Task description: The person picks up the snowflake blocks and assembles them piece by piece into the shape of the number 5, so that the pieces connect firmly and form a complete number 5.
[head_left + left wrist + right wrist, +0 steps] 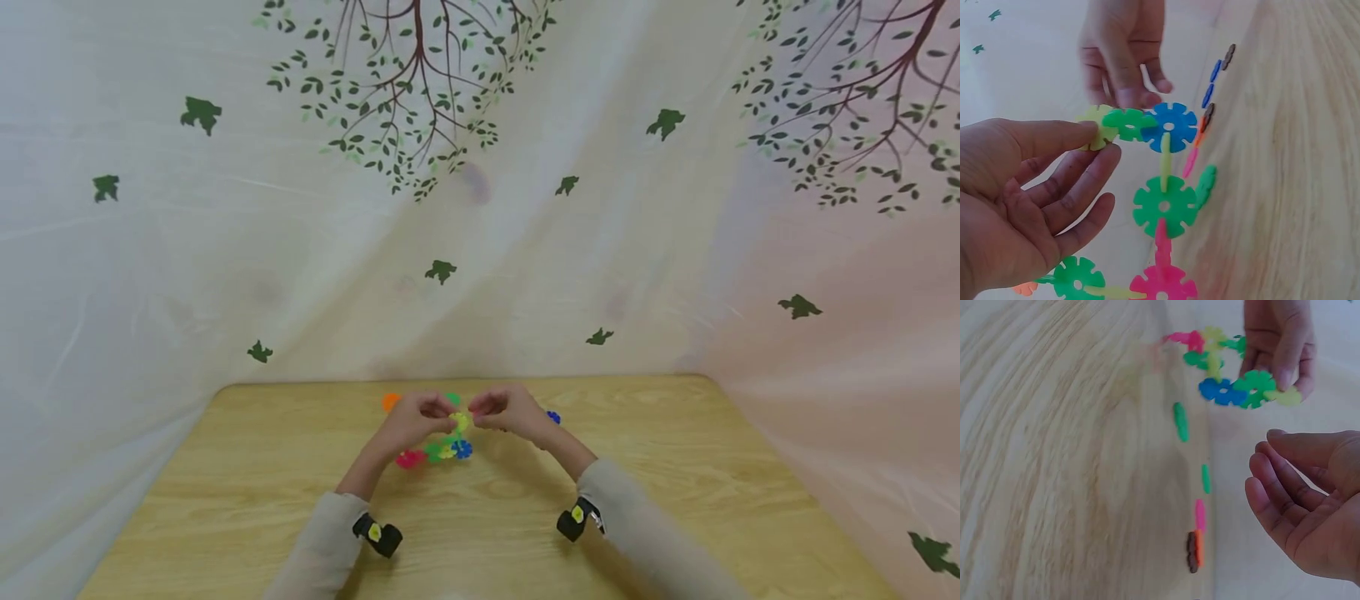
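Note:
My left hand pinches a yellow notched snowflake disc between thumb and fingers. That disc ends a linked chain: a green disc, a blue disc, a thin-edged yellow one, then another green disc. Pink discs and further green and yellow ones continue the chain lower in the left wrist view. Facing it, my right hand has relaxed, loosely bent fingers with nothing between them. Its fingertips are apart from the yellow disc.
Loose discs lie on the wooden table beyond the hands: green, pink, brown and blue. An orange disc is at the far left. A pale printed curtain hangs behind the table.

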Motion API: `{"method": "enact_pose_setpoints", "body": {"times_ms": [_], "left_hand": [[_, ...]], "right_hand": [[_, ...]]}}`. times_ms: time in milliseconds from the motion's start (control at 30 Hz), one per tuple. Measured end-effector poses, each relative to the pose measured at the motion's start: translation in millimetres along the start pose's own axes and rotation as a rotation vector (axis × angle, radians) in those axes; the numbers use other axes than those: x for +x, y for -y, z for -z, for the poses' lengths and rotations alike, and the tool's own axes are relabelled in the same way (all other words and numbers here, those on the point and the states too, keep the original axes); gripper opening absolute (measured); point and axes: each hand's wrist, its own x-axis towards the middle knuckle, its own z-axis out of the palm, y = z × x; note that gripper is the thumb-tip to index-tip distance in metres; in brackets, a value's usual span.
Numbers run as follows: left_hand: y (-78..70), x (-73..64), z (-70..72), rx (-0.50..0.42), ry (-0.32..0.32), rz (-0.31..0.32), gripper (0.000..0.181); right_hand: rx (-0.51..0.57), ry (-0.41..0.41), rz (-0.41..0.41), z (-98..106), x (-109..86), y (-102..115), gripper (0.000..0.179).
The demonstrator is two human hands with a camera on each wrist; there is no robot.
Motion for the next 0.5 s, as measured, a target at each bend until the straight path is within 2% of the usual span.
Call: {"method": "enact_pose_setpoints", "body": {"times_ms": [133, 267, 500], "left_hand": [[1.3, -3.7, 10.3, 0.017, 0.046, -0.002, 0.011], [2.9, -4.4, 18.1, 0.033, 0.072, -0.004, 0.01], [4.1, -4.3, 23.8, 0.049, 0.093, -0.026, 0.01]], "right_hand": [[-0.071, 0.114, 0.065, -6, 8.9, -11, 0.02], [-0.113, 0.206, 0.068, -14, 18.4, -17, 0.022], [-0.252, 0.284, 0.053, -22, 31.3, -18, 0.03]]}}
